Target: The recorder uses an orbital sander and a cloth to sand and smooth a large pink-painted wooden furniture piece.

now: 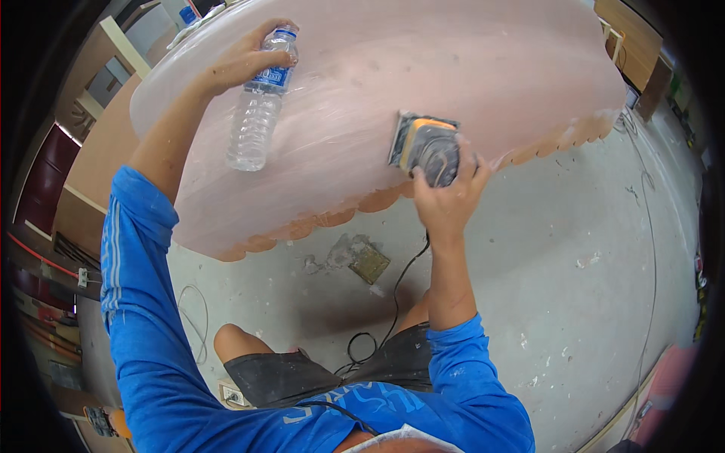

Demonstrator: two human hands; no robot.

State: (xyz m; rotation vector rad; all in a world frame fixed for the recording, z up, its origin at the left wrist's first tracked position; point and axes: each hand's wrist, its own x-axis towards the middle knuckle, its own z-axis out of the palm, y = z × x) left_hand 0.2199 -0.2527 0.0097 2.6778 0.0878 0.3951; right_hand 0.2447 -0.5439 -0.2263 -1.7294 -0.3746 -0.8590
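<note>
My left hand is closed around the upper part of a clear plastic water bottle with a blue label. The bottle lies slantwise in view, its neck toward the far side, over the left part of a large pale pink panel with a scalloped brown near edge. My right hand grips an orange and black electric sander from the near side. The sander is at the panel's surface, close to the scalloped edge; its square pad looks tilted, and whether it fully touches cannot be told.
A black cord runs from the sander and loops by my legs. On the floor lie a square brownish piece, a socket box and a thin grey cable. Wooden boards stand at left; another orange tool sits lower left.
</note>
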